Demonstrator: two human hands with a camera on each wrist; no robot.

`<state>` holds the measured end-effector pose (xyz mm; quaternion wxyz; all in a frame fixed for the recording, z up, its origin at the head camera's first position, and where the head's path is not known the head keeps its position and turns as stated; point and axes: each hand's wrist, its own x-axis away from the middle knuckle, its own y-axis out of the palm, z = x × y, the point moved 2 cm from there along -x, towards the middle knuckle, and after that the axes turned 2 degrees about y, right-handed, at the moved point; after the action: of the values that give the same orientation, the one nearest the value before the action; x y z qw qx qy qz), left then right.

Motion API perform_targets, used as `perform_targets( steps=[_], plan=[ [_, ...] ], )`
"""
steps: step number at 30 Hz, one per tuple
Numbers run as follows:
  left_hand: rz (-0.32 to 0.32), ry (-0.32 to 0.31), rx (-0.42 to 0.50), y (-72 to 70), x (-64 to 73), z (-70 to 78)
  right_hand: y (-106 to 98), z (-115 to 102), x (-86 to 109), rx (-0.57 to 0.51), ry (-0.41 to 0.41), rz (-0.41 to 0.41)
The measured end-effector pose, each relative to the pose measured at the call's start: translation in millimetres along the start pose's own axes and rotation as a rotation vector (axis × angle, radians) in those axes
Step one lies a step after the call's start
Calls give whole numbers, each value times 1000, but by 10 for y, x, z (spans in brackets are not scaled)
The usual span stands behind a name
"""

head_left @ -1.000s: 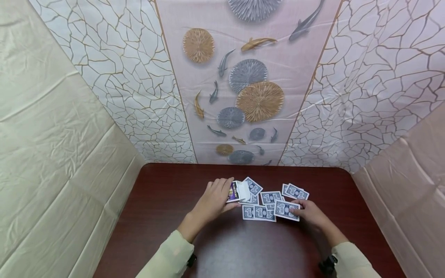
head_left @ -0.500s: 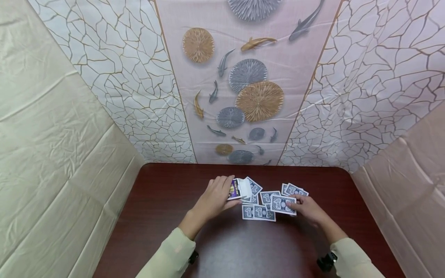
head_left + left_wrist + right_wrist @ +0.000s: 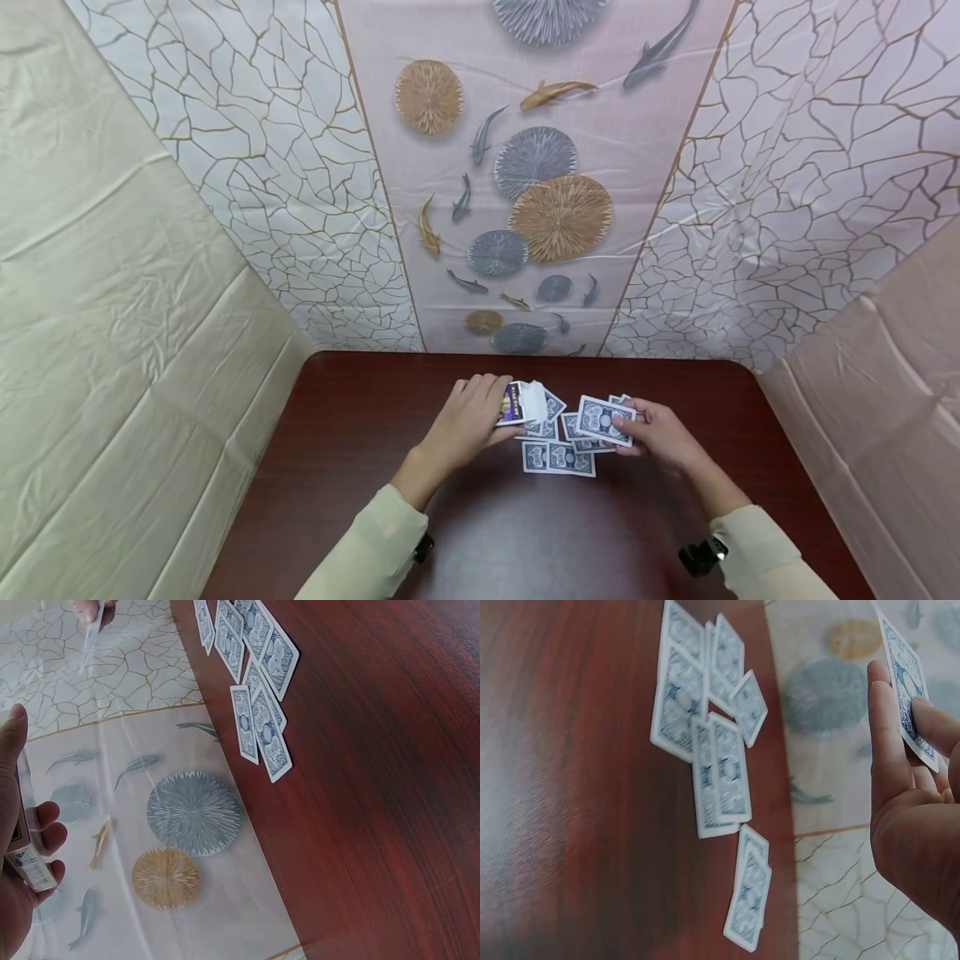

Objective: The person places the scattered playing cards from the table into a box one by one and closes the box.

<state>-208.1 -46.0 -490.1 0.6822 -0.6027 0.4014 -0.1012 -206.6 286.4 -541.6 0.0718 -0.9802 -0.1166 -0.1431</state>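
Note:
My left hand grips a purple and white card box, its white flap standing open to the right. In the left wrist view, fingers curl round the box's end. My right hand pinches a blue-backed playing card, thumb on its patterned back. The right wrist view shows this card tilted and raised off the table. Below and between the hands lie several face-down cards, overlapping one another. The held card partly covers the pair of cards at the right.
The dark red-brown table has its back edge close behind the cards. A patterned cloth with fish and round leaves hangs there. Pale cloth walls close in both sides.
My right hand has lifted its card up and to the left, over the cards on the table, and the card has tilted. The left hand with the box has shifted slightly up and right.

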Motion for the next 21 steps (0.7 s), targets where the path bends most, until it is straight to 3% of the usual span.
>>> perform_targets(
  steps=[10, 21],
  plan=[
    [-54, -7, -2, -19, -115, 10, 75, -380, 83, -14, -71, 11],
    [-100, -12, -7, -45, -287, 6, 179, -669, 114, -28, -85, 37]
  ],
)
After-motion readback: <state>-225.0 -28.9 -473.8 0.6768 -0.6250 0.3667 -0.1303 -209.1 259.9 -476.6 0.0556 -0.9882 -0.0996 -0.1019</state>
